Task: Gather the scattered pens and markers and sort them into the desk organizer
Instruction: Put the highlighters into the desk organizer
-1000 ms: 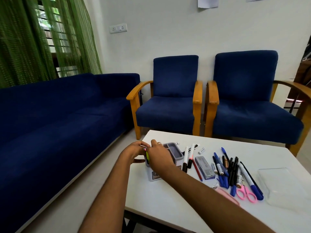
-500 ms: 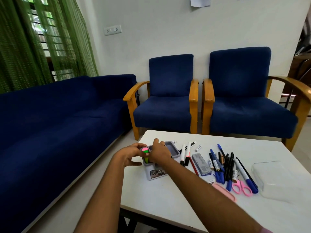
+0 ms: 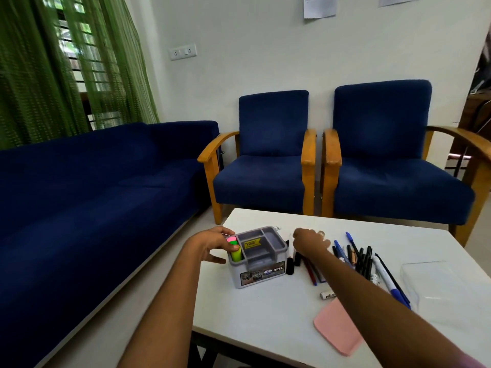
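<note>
The grey desk organizer [image 3: 261,272] stands at the left of the white table [image 3: 255,314]. Highlighters [image 3: 235,249] with pink and green caps stand upright in its left compartment; the other compartments look empty. My left hand [image 3: 212,245] cups the organizer's left wall, fingers apart, fingertips by the pink cap. My right hand [image 3: 309,241] hovers, blurred, just right of the organizer over black and white markers [image 3: 291,262], fingers curled down. Several blue and black pens [image 3: 358,257] lie in a row further right, partly hidden by my forearm.
A pink pad [image 3: 337,330] lies near the table's front edge, with a small white tube [image 3: 328,295] beside it. A clear plastic box [image 3: 446,280] sits at the right. Blue armchairs [image 3: 265,171] stand behind the table and a blue sofa [image 3: 93,187] to the left.
My right hand has left the organizer's left compartment and moved right to the markers. The highlighters now stand in the organizer. My left hand stays at its left wall.
</note>
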Action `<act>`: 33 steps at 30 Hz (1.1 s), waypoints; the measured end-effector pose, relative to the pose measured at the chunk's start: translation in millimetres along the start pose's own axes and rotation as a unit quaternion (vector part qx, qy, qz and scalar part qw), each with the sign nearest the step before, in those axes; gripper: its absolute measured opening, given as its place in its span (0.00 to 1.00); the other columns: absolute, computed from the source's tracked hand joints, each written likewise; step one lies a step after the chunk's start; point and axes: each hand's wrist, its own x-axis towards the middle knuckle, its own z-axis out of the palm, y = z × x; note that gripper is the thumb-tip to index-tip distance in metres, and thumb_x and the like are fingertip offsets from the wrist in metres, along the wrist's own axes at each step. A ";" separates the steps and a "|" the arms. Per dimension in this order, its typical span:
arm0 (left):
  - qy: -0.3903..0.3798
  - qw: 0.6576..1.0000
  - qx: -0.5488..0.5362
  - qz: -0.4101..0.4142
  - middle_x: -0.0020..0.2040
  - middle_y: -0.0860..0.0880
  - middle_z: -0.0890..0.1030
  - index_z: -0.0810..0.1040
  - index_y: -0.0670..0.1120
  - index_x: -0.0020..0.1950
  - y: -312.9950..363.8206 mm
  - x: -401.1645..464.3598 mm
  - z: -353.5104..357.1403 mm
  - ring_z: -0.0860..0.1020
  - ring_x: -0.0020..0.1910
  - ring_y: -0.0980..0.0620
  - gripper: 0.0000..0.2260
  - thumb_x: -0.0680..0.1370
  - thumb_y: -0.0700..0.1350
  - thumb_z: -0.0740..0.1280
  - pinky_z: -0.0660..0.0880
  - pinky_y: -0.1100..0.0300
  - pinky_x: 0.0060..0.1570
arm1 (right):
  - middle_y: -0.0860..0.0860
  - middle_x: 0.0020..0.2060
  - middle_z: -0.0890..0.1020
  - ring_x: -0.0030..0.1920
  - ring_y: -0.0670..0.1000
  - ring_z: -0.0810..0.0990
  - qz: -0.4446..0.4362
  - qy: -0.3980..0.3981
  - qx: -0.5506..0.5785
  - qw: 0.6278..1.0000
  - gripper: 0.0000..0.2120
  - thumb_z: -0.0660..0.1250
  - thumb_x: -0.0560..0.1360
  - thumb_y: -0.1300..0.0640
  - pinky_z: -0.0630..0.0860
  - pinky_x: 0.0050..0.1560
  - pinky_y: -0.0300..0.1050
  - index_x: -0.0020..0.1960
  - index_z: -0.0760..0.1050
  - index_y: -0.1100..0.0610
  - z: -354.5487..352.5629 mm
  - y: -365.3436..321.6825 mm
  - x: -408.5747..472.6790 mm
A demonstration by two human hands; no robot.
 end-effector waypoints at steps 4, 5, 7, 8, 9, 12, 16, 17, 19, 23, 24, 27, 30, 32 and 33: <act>0.001 1.000 -0.001 0.000 0.60 0.44 0.75 0.73 0.46 0.63 -0.1 -0.3 1.1 0.73 0.61 0.45 0.23 0.71 0.32 0.71 0.76 0.44 0.59 | 0.56 0.70 0.68 0.73 0.60 0.59 -0.008 -0.012 -0.049 0.999 0.18 0.53 0.81 0.54 0.55 0.71 0.61 0.70 0.66 0.52 18.8 7.5 8.8; 0.002 1.000 -0.001 -0.001 0.61 0.44 0.75 0.73 0.46 0.63 -0.2 0.0 0.8 0.73 0.61 0.45 0.23 0.71 0.32 0.71 0.76 0.45 0.58 | 0.56 0.70 0.68 0.73 0.60 0.59 -0.010 -0.011 -0.059 0.998 0.19 0.52 0.80 0.54 0.53 0.72 0.62 0.70 0.66 0.52 22.6 8.5 11.9; 0.000 1.000 0.001 -0.002 0.61 0.44 0.75 0.73 0.47 0.63 -0.5 0.6 0.6 0.73 0.61 0.45 0.23 0.71 0.32 0.72 0.76 0.45 0.58 | 0.56 0.70 0.69 0.73 0.59 0.60 -0.019 0.006 -0.076 0.997 0.19 0.52 0.80 0.54 0.52 0.73 0.62 0.70 0.67 0.53 28.0 11.3 14.1; 0.000 1.000 0.002 -0.002 0.62 0.43 0.75 0.73 0.47 0.64 -0.4 1.3 -0.2 0.73 0.61 0.45 0.24 0.71 0.32 0.72 0.76 0.44 0.58 | 0.57 0.69 0.70 0.72 0.59 0.62 -0.025 0.027 -0.075 0.996 0.19 0.53 0.80 0.54 0.52 0.73 0.61 0.69 0.68 0.54 28.8 11.7 13.8; 0.000 1.000 0.004 -0.002 0.62 0.43 0.75 0.73 0.47 0.64 -0.3 1.9 -0.8 0.73 0.61 0.45 0.24 0.71 0.32 0.72 0.76 0.44 0.58 | 0.57 0.67 0.71 0.71 0.59 0.64 -0.026 0.063 -0.064 0.996 0.18 0.53 0.80 0.54 0.55 0.73 0.60 0.68 0.70 0.55 28.1 11.6 12.8; -0.006 1.000 0.009 -0.007 0.62 0.44 0.74 0.73 0.47 0.63 0.5 3.0 -1.5 0.73 0.62 0.44 0.24 0.71 0.33 0.72 0.76 0.45 0.59 | 0.56 0.60 0.74 0.60 0.56 0.73 -0.035 0.217 0.036 0.975 0.15 0.58 0.79 0.53 0.68 0.63 0.54 0.63 0.72 0.56 18.9 7.3 4.9; -0.016 1.000 0.008 -0.014 0.61 0.44 0.74 0.73 0.47 0.63 2.0 3.8 -1.5 0.73 0.61 0.45 0.23 0.71 0.32 0.72 0.76 0.45 0.59 | 0.60 0.55 0.76 0.47 0.56 0.78 -0.149 0.191 0.243 0.939 0.14 0.64 0.75 0.66 0.75 0.44 0.46 0.59 0.68 0.60 -15.1 -19.1 -7.6; -0.017 1.000 0.005 -0.015 0.61 0.45 0.75 0.73 0.47 0.63 2.0 4.2 -2.0 0.73 0.60 0.45 0.23 0.71 0.32 0.72 0.76 0.45 0.59 | 0.61 0.54 0.77 0.44 0.57 0.78 -0.178 0.149 0.272 0.934 0.15 0.64 0.74 0.68 0.76 0.40 0.46 0.58 0.66 0.60 -26.2 -28.4 -11.1; -0.017 1.000 0.000 -0.016 0.60 0.45 0.75 0.73 0.47 0.63 1.7 3.9 -2.9 0.73 0.60 0.46 0.24 0.70 0.32 0.72 0.77 0.45 0.58 | 0.61 0.50 0.78 0.36 0.56 0.80 -0.209 0.042 0.344 0.914 0.16 0.67 0.73 0.69 0.79 0.33 0.44 0.56 0.65 0.59 -48.0 -44.4 -21.1; -0.018 1.000 -0.020 -0.014 0.56 0.48 0.74 0.74 0.48 0.63 -1.0 0.5 -2.4 0.72 0.61 0.46 0.23 0.71 0.31 0.71 0.76 0.45 0.58 | 0.58 0.43 0.82 0.34 0.50 0.81 -0.263 -0.148 0.333 0.893 0.05 0.68 0.73 0.69 0.81 0.36 0.37 0.48 0.77 0.63 -84.0 -58.0 -46.5; -0.019 0.999 -0.029 -0.012 0.54 0.49 0.74 0.74 0.47 0.63 -2.6 0.3 -2.3 0.72 0.60 0.46 0.23 0.71 0.31 0.71 0.76 0.45 0.59 | 0.57 0.42 0.82 0.34 0.49 0.82 -0.273 -0.160 0.324 0.891 0.04 0.68 0.73 0.69 0.80 0.35 0.36 0.47 0.78 0.64 -88.9 -59.3 -50.5; -0.015 0.999 -0.045 -0.003 0.57 0.46 0.75 0.74 0.47 0.64 -7.5 1.6 -2.4 0.73 0.61 0.45 0.24 0.72 0.29 0.69 0.76 0.44 0.60 | 0.54 0.39 0.82 0.33 0.49 0.81 -0.281 -0.167 0.265 0.907 0.06 0.68 0.73 0.67 0.78 0.34 0.35 0.49 0.79 0.66 -90.4 -70.7 -62.8; -0.011 0.999 -0.049 0.001 0.62 0.44 0.75 0.73 0.47 0.64 -10.0 0.8 -0.4 0.73 0.63 0.44 0.23 0.72 0.30 0.69 0.74 0.43 0.61 | 0.54 0.43 0.82 0.40 0.51 0.80 -0.284 -0.123 0.112 0.944 0.08 0.69 0.73 0.66 0.80 0.44 0.41 0.52 0.78 0.63 -72.5 -89.8 -70.7; -0.012 0.998 -0.057 0.005 0.63 0.44 0.75 0.73 0.47 0.65 -11.6 0.6 0.1 0.73 0.63 0.43 0.23 0.73 0.31 0.69 0.74 0.43 0.61 | 0.58 0.52 0.80 0.47 0.53 0.79 -0.283 -0.090 0.019 0.955 0.14 0.70 0.72 0.64 0.78 0.54 0.44 0.58 0.75 0.62 -51.7 -99.8 -75.0; -0.012 0.998 -0.063 0.008 0.63 0.44 0.75 0.72 0.47 0.65 -12.0 0.3 -0.2 0.73 0.63 0.43 0.23 0.73 0.30 0.69 0.74 0.43 0.61 | 0.59 0.56 0.79 0.50 0.54 0.78 -0.287 -0.079 -0.011 0.955 0.18 0.70 0.73 0.63 0.75 0.55 0.44 0.61 0.72 0.62 -39.7 -103.6 -76.8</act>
